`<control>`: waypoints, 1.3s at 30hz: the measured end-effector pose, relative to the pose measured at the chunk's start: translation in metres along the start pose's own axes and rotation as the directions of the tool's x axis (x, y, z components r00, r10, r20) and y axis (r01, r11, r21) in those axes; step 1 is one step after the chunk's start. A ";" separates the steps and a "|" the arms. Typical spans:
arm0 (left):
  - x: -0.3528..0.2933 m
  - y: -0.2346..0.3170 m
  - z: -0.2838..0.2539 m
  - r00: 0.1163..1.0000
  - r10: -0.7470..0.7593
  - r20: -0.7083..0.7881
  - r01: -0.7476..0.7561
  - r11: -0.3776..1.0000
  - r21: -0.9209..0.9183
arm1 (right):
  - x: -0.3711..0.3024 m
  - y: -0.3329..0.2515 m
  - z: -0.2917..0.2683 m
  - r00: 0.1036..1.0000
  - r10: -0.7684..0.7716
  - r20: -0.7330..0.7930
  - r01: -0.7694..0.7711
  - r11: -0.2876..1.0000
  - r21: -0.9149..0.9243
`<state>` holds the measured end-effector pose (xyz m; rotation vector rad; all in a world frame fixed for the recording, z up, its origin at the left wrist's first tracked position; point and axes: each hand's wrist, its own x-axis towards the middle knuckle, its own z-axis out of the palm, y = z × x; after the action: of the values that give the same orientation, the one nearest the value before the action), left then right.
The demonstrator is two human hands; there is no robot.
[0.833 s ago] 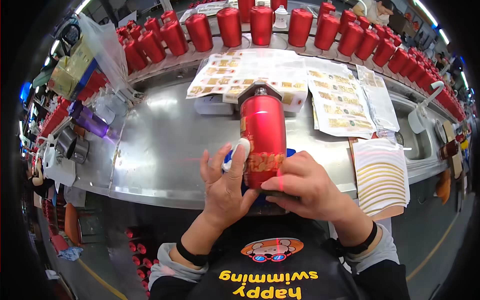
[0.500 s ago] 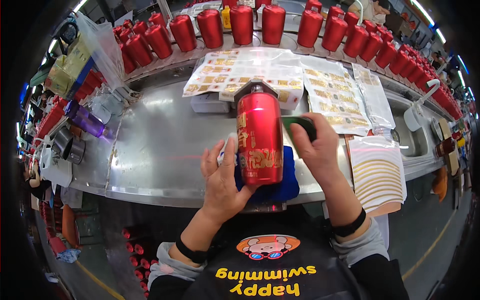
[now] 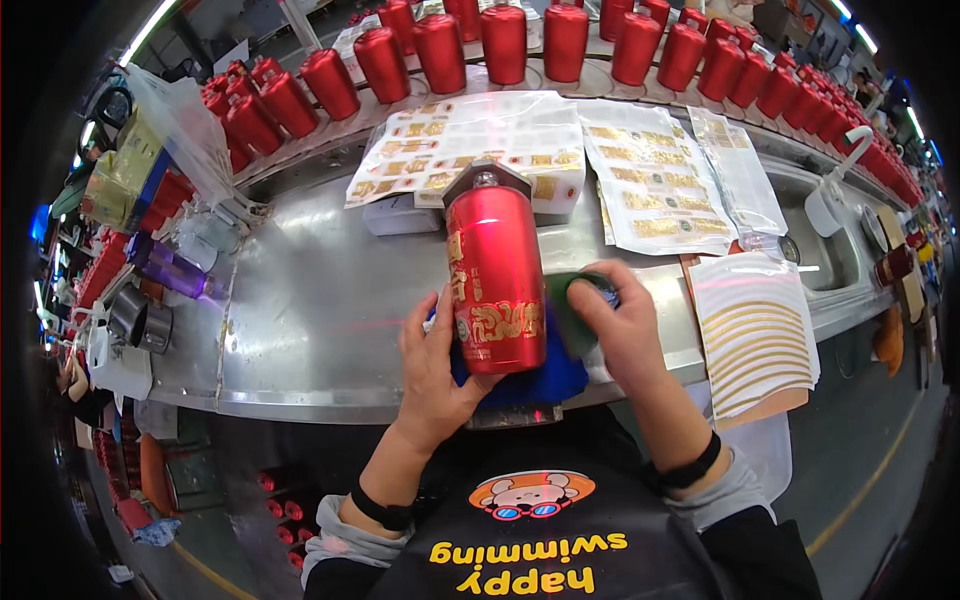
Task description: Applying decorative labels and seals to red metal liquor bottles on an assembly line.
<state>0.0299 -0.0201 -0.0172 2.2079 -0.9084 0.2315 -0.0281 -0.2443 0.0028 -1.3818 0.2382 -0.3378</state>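
Left hand (image 3: 430, 372) curled round the lower left of the red bottle (image 3: 495, 280), which lies between both hands, neck toward the far edge of the workbench (image 3: 300, 300), base by the near one; blue cloth (image 3: 558, 378) peeking out below, then a green pad (image 3: 572, 320), gripped by the right hand (image 3: 626, 325)

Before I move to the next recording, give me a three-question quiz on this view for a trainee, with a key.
1. Which hand holds the green pad?
2. True or false: the left hand touches the red bottle between the two hands.
3. Where is the white sheet with curved gold strips?
A) left of that bottle
B) right of that bottle
C) under that bottle

Key:
1. The right hand
2. True
3. B
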 end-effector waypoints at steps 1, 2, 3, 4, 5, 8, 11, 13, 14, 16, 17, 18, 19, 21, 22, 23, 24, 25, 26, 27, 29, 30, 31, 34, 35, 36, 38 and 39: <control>0.000 0.001 -0.001 1.000 -0.008 -0.003 0.008 1.000 0.003 | -0.005 -0.008 0.005 0.986 -0.014 0.166 0.005 0.999 0.053; 0.003 0.004 -0.003 1.000 0.011 -0.016 -0.011 1.000 0.017 | -0.003 -0.009 0.008 0.987 -0.032 0.156 0.043 0.997 -0.069; 0.007 0.008 -0.005 0.999 0.040 -0.025 -0.039 0.999 0.025 | 0.002 -0.011 0.008 0.989 -0.055 0.139 0.082 0.978 -0.194; 0.010 0.011 -0.009 0.999 0.038 -0.031 -0.037 0.999 0.027 | 0.011 -0.006 0.001 0.967 -0.256 0.011 0.239 0.888 -0.393; 0.012 0.015 -0.014 0.994 0.107 -0.020 -0.104 0.986 0.134 | 0.019 -0.001 -0.006 0.882 -0.465 -0.071 0.339 0.734 -0.589; 0.007 0.009 -0.007 0.993 0.098 -0.063 -0.089 0.988 0.129 | -0.005 -0.019 0.013 0.714 -0.606 0.351 0.682 0.489 -0.543; 0.006 0.000 -0.003 0.995 0.040 -0.088 -0.038 0.999 0.027 | -0.005 -0.040 0.022 0.605 -0.476 0.638 0.759 0.587 -0.283; 0.007 0.005 -0.005 0.997 0.048 -0.059 -0.047 0.999 0.027 | 0.007 -0.032 0.014 0.711 -0.629 0.313 0.664 0.456 -0.593; 0.008 0.010 -0.011 0.996 0.083 -0.033 -0.079 0.992 0.099 | 0.009 -0.033 0.009 0.643 -0.661 0.387 0.709 0.323 -0.626; 0.010 0.010 -0.017 0.990 0.142 -0.019 -0.135 0.968 0.213 | -0.007 -0.051 0.023 0.559 -0.490 0.669 0.822 0.433 -0.370; 0.009 0.009 -0.014 0.991 0.132 -0.027 -0.124 0.970 0.210 | -0.012 -0.056 0.026 0.514 -0.403 0.757 0.788 0.571 -0.231; 0.008 0.008 -0.009 0.995 0.079 -0.061 -0.072 0.991 0.111 | -0.011 -0.052 0.026 0.547 -0.466 0.695 0.812 0.495 -0.308; 0.009 0.007 -0.004 0.996 0.024 -0.090 -0.023 1.000 0.011 | -0.005 -0.044 0.023 0.654 -0.561 0.508 0.752 0.408 -0.517; 0.009 0.003 -0.003 0.996 -0.009 -0.084 0.007 1.000 -0.027 | 0.003 -0.035 0.021 0.602 -0.647 0.468 0.759 0.282 -0.587; 0.009 0.000 -0.004 0.996 0.047 -0.071 -0.043 0.997 0.057 | -0.005 -0.044 0.027 0.591 -0.538 0.602 0.807 0.403 -0.432; 0.008 -0.002 -0.006 0.994 0.100 -0.053 -0.092 0.986 0.140 | -0.013 -0.053 0.033 0.536 -0.430 0.727 0.800 0.532 -0.276; 0.011 0.006 -0.012 0.995 0.090 -0.043 -0.084 0.989 0.123 | -0.015 -0.054 0.032 0.519 -0.388 0.762 0.755 0.627 -0.195; 0.011 0.013 -0.015 0.995 0.087 -0.046 -0.082 0.990 0.115 | -0.012 -0.051 0.029 0.520 -0.381 0.765 0.753 0.627 -0.200; 0.011 0.018 -0.017 0.994 0.082 -0.071 -0.074 0.991 0.116 | -0.004 -0.044 0.022 0.651 -0.498 0.572 0.757 0.477 -0.446; 0.012 0.019 -0.019 0.992 0.076 -0.105 -0.063 0.990 0.126 | 0.004 -0.041 0.021 0.680 -0.639 0.359 0.666 0.334 -0.667; 0.008 0.003 -0.003 0.993 0.042 -0.108 -0.035 0.997 0.067 | -0.004 -0.047 0.026 0.561 -0.546 0.623 0.822 0.279 -0.496; 0.007 0.002 0.000 0.996 0.013 -0.087 -0.013 1.000 0.000 | -0.011 -0.052 0.030 0.544 -0.452 0.707 0.826 0.436 -0.357; 0.006 0.002 -0.001 0.996 0.008 -0.086 -0.009 1.000 -0.006 | -0.015 -0.056 0.033 0.498 -0.365 0.786 0.778 0.588 -0.220; 0.011 0.009 -0.013 0.997 0.055 -0.059 -0.047 0.991 0.129 | -0.005 -0.047 0.022 0.674 -0.492 0.550 0.733 0.360 -0.577; 0.013 0.010 -0.013 0.997 0.057 -0.061 -0.049 0.991 0.124 | -0.004 -0.043 0.018 0.682 -0.556 0.476 0.691 0.276 -0.668; 0.012 0.010 -0.013 0.994 0.080 -0.079 -0.069 0.988 0.138 | -0.013 -0.041 0.024 0.645 -0.498 0.580 0.764 0.383 -0.520; 0.010 0.009 -0.011 0.990 0.100 -0.099 -0.084 0.985 0.150 | -0.016 -0.054 0.031 0.589 -0.413 0.694 0.782 0.509 -0.361; 0.009 0.008 -0.008 0.995 0.041 -0.093 -0.035 0.997 0.068 | -0.012 -0.054 0.031 0.592 -0.421 0.688 0.781 0.512 -0.358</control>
<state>0.0319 -0.0233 -0.0034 2.2218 -0.9027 0.3859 -0.0337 -0.2196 0.0605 -2.1820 -0.7390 -0.4953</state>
